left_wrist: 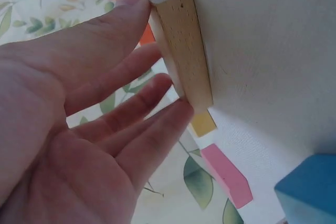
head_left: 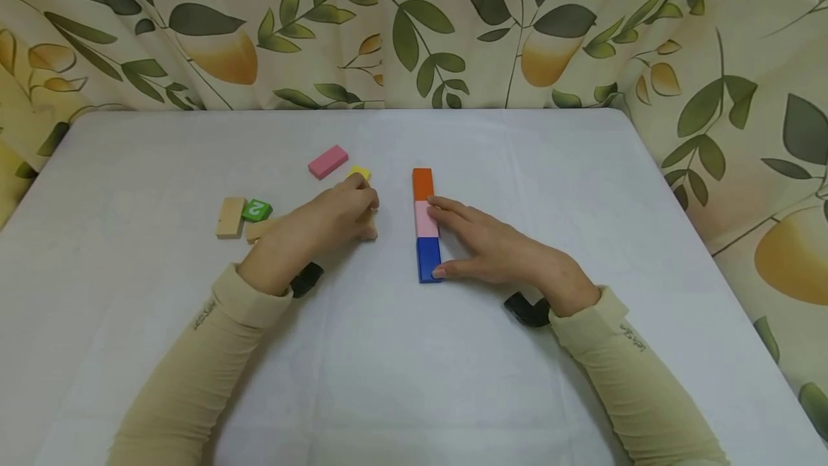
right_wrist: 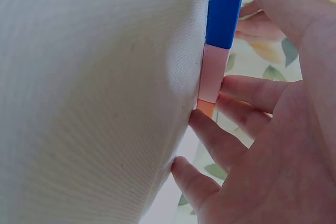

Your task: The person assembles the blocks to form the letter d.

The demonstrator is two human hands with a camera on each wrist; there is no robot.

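In the head view my left hand (head_left: 317, 218) is left of the middle of the table. It pinches a plain wooden block (left_wrist: 184, 51) lengthwise, thumb at the end with dark markings and fingertips at the far end. Just beyond those fingers a yellow block (head_left: 359, 172) peeks out, partly hidden. My right hand (head_left: 498, 247) lies along a straight row of touching blocks: orange (head_left: 423, 184), pale pink (head_left: 425, 220) and blue (head_left: 428, 259). Its thumb tip is at the blue block, and its outstretched fingers reach the pale pink one.
Farther back lies a darker pink block (head_left: 328, 162). Left of my left hand are a wooden block (head_left: 231, 218), a green block (head_left: 257, 211) with a numeral, and another wooden piece (head_left: 257, 231) partly behind the wrist. A blue block (left_wrist: 310, 192) shows in the left wrist view.
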